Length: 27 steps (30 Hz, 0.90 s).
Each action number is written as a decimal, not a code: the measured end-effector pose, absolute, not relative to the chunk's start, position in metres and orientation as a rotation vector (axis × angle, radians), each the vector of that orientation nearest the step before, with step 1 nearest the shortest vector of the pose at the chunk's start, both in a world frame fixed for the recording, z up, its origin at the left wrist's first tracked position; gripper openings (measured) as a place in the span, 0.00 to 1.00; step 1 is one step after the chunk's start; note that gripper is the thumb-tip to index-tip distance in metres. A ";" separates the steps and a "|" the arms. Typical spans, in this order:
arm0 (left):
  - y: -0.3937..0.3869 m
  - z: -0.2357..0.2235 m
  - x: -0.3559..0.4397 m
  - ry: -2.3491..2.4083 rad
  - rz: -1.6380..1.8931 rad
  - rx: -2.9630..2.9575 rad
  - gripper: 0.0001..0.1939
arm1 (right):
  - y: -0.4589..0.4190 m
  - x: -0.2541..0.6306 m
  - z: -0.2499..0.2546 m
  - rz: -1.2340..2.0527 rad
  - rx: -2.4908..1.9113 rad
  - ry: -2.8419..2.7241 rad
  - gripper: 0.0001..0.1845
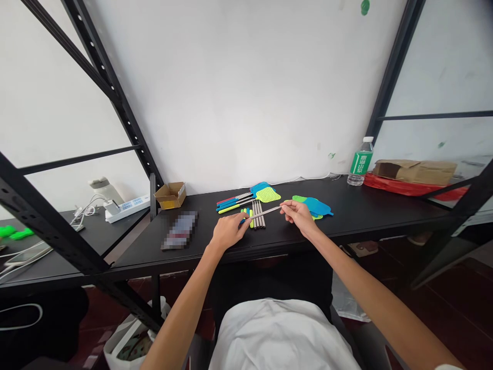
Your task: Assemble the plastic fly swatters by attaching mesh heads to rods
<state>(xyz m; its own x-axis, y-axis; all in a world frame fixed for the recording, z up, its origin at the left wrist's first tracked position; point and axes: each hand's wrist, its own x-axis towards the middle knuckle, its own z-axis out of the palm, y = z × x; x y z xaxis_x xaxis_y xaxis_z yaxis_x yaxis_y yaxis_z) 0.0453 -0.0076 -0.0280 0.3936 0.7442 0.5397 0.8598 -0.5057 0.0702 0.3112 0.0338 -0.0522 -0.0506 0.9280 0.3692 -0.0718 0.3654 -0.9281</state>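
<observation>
Steel fly-swatter shaft is held over the black worktop, its long axis nearly parallel to the front edge and rising slightly rightward, blue end pointing left. A cardboard box and a blurred flat object stand well left of it. The blue end is gripped by the curled fingers of the left hand; the other end is pinched between thumb and forefinger of the right hand. Loose steel shafts are laid just beyond, with assembled swatters to their left and blue swatter heads to their right.
</observation>
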 end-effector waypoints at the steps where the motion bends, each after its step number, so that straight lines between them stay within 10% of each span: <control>1: -0.008 -0.028 0.045 -1.422 -0.768 -2.433 0.20 | 0.034 0.311 -0.053 0.997 -0.856 -1.369 0.19; 27: -0.008 -0.028 0.045 -1.403 -0.753 -2.447 0.19 | 0.025 0.309 -0.045 0.979 -0.860 -1.418 0.21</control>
<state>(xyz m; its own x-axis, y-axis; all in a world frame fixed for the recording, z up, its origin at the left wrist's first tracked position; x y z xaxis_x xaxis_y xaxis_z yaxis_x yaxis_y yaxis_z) 0.0451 -0.0082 -0.0283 0.4124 0.7385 0.5334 0.8525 -0.5193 0.0599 0.3093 0.0254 -0.0448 -0.0787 0.9199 0.3842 -0.0334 0.3828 -0.9232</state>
